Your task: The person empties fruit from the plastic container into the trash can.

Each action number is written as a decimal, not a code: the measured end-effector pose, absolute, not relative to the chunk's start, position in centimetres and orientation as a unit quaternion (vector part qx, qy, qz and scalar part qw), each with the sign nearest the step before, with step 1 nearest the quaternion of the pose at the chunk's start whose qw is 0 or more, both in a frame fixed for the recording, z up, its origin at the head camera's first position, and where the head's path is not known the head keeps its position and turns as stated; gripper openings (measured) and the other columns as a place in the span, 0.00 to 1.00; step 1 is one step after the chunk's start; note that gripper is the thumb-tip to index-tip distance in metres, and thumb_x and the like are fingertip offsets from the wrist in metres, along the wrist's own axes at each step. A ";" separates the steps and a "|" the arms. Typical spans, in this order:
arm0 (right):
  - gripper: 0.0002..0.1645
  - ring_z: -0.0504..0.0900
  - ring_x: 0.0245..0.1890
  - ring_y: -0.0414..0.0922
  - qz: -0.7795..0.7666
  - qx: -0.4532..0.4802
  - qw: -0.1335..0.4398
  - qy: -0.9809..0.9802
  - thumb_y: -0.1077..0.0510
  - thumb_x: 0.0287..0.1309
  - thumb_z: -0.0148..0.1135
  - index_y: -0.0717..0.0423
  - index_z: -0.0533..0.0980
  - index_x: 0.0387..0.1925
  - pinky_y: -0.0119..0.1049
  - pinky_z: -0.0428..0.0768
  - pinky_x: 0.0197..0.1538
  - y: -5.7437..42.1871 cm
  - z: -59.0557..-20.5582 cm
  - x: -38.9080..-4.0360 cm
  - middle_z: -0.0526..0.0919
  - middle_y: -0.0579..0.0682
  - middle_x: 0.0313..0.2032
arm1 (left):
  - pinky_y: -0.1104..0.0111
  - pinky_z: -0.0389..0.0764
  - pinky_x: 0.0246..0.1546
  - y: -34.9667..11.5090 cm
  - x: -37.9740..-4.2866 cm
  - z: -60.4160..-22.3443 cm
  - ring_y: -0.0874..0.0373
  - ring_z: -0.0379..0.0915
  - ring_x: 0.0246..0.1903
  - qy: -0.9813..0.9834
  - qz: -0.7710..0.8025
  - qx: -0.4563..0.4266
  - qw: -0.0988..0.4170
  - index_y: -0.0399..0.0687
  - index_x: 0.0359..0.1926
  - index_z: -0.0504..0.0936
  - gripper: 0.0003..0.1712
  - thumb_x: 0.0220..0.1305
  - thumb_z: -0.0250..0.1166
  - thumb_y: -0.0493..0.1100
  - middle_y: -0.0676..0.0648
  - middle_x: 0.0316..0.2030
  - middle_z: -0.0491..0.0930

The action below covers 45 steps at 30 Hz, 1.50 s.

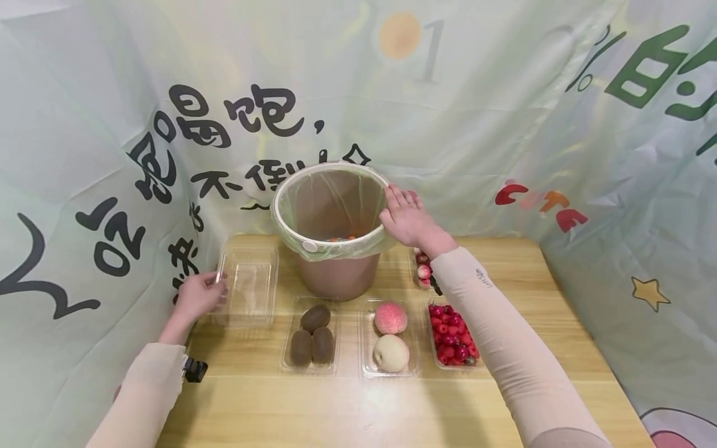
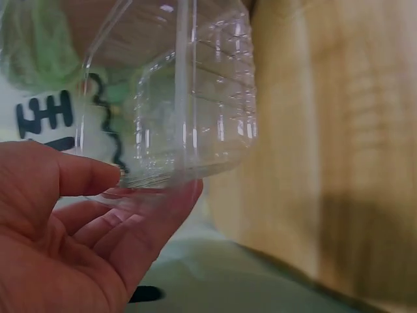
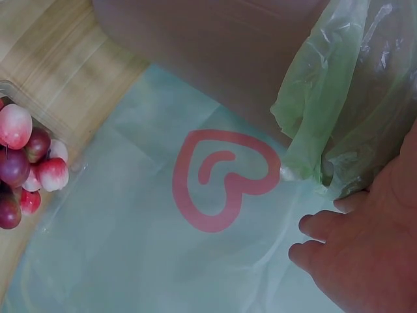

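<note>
My left hand point(image 1: 200, 295) pinches the left rim of a clear plastic fruit box point(image 1: 252, 283). In the left wrist view the thumb and fingers lie on either side of the box's edge, and no fruit shows inside it. Against the right rim of a brownish-pink bin point(image 1: 336, 277) rests my right hand point(image 1: 411, 219), its fingers fairly straight. A thin green bin liner point(image 1: 358, 250) hangs over the bin's white rim. Small orange bits point(image 1: 351, 237) show low inside the bin. The right wrist view shows the liner point(image 3: 319, 91) close to the fingertips.
In front of the bin stand clear boxes holding kiwis point(image 1: 316, 318), two peaches point(image 1: 391, 318) and red berries point(image 1: 450, 336). Grapes point(image 3: 36, 156) lie in another box, partly hidden by my right arm. Printed cloth walls point(image 1: 476, 124) surround the wooden table point(image 1: 313, 410).
</note>
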State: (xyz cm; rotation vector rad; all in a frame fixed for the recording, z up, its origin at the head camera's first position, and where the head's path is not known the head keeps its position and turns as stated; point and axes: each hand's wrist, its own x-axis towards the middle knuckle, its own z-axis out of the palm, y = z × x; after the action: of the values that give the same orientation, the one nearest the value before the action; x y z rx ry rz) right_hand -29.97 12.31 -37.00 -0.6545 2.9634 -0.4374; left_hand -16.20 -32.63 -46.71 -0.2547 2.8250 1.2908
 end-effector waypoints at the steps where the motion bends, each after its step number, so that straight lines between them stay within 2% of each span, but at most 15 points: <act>1: 0.46 0.39 0.85 0.65 -0.142 -0.213 0.038 0.966 0.43 0.74 0.25 0.61 0.39 0.85 0.62 0.40 0.85 12.3 -37.0 -30.0 0.39 0.61 0.85 | 0.68 0.87 0.27 -32.8 -16.1 -47.3 0.54 0.90 0.31 0.911 0.403 -0.082 0.018 0.24 0.66 0.75 0.26 0.76 0.53 0.39 0.26 0.46 0.87; 7: 0.46 0.40 0.85 0.64 -0.139 -0.209 0.036 0.967 0.43 0.74 0.25 0.61 0.39 0.85 0.62 0.42 0.84 12.2 -36.9 -29.8 0.39 0.60 0.85 | 0.68 0.77 0.22 -33.6 -15.6 -50.0 0.60 0.81 0.26 0.919 0.385 -0.080 0.035 0.20 0.66 0.73 0.28 0.73 0.54 0.38 0.27 0.40 0.88; 14: 0.45 0.39 0.85 0.64 -0.137 -0.209 0.043 0.967 0.43 0.75 0.24 0.60 0.38 0.85 0.63 0.42 0.84 12.1 -36.8 -29.8 0.38 0.60 0.86 | 0.67 0.75 0.23 -34.3 -15.1 -51.7 0.58 0.78 0.23 0.928 0.361 -0.089 0.033 0.20 0.62 0.77 0.26 0.71 0.53 0.37 0.33 0.32 0.88; 18: 0.45 0.40 0.85 0.63 -0.135 -0.209 0.041 0.968 0.43 0.75 0.24 0.60 0.38 0.85 0.64 0.43 0.84 12.2 -36.8 -29.8 0.38 0.59 0.86 | 0.66 0.76 0.25 -34.6 -15.0 -52.5 0.57 0.79 0.25 0.930 0.350 -0.102 0.052 0.22 0.65 0.75 0.28 0.72 0.53 0.39 0.32 0.35 0.88; 21: 0.45 0.40 0.85 0.63 -0.134 -0.209 0.040 0.968 0.42 0.75 0.24 0.60 0.39 0.85 0.64 0.43 0.84 12.2 -36.8 -29.8 0.38 0.59 0.86 | 0.66 0.78 0.26 -34.7 -14.8 -52.9 0.53 0.83 0.26 0.927 0.352 -0.111 0.066 0.20 0.68 0.71 0.30 0.73 0.52 0.39 0.29 0.37 0.88; 24: 0.46 0.40 0.85 0.63 -0.134 -0.209 0.041 0.968 0.42 0.75 0.24 0.60 0.39 0.85 0.65 0.43 0.84 12.2 -36.9 -29.9 0.39 0.60 0.86 | 0.62 0.81 0.32 -34.7 -14.6 -53.1 0.44 0.85 0.35 0.935 0.331 -0.108 0.063 0.18 0.66 0.72 0.29 0.73 0.53 0.39 0.24 0.45 0.86; 27: 0.46 0.41 0.85 0.63 -0.137 -0.209 0.040 0.967 0.42 0.75 0.24 0.60 0.39 0.85 0.64 0.43 0.84 12.1 -37.0 -29.9 0.39 0.60 0.86 | 0.59 0.81 0.37 -34.9 -14.4 -53.4 0.37 0.82 0.41 0.942 0.313 -0.107 0.062 0.19 0.64 0.75 0.28 0.73 0.54 0.39 0.21 0.53 0.82; 30: 0.46 0.41 0.85 0.64 -0.138 -0.208 0.039 0.968 0.42 0.75 0.24 0.60 0.38 0.85 0.64 0.41 0.84 12.2 -37.0 -29.9 0.39 0.60 0.86 | 0.61 0.79 0.33 -35.0 -14.3 -53.7 0.40 0.81 0.37 0.938 0.318 -0.116 0.068 0.20 0.63 0.75 0.27 0.73 0.53 0.39 0.21 0.53 0.81; 33: 0.45 0.41 0.85 0.64 -0.139 -0.207 0.038 0.968 0.42 0.75 0.24 0.60 0.38 0.85 0.64 0.40 0.84 12.2 -36.9 -29.9 0.39 0.60 0.86 | 0.65 0.76 0.26 -35.0 -14.3 -53.9 0.50 0.79 0.27 0.929 0.338 -0.131 0.077 0.20 0.65 0.74 0.28 0.72 0.52 0.38 0.25 0.45 0.83; 37: 0.45 0.41 0.85 0.65 -0.143 -0.208 0.040 0.967 0.42 0.75 0.24 0.60 0.38 0.85 0.64 0.40 0.84 12.2 -36.9 -29.8 0.38 0.60 0.86 | 0.67 0.76 0.25 -35.0 -14.3 -54.1 0.57 0.76 0.22 0.926 0.344 -0.131 0.079 0.20 0.67 0.72 0.29 0.71 0.50 0.37 0.26 0.44 0.83; 41: 0.46 0.41 0.84 0.66 -0.144 -0.210 0.042 0.966 0.42 0.75 0.23 0.60 0.37 0.85 0.65 0.41 0.84 12.2 -36.9 -29.9 0.38 0.60 0.86 | 0.66 0.77 0.29 -35.3 -14.1 -54.4 0.53 0.78 0.26 0.930 0.337 -0.124 0.082 0.21 0.69 0.70 0.30 0.72 0.51 0.38 0.21 0.52 0.80; 45: 0.46 0.41 0.84 0.66 -0.144 -0.212 0.044 0.966 0.42 0.75 0.22 0.60 0.37 0.85 0.65 0.41 0.84 12.3 -36.9 -29.8 0.38 0.61 0.85 | 0.62 0.79 0.37 -35.4 -14.0 -54.6 0.40 0.81 0.39 0.931 0.331 -0.130 0.088 0.21 0.71 0.66 0.31 0.73 0.51 0.38 0.18 0.61 0.74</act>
State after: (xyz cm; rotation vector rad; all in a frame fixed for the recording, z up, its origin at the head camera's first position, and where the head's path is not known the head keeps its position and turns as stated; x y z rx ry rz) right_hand -29.80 12.28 -36.88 -0.6492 2.9511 -0.4394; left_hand -14.00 -35.36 -54.63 -0.3873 2.7709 0.9856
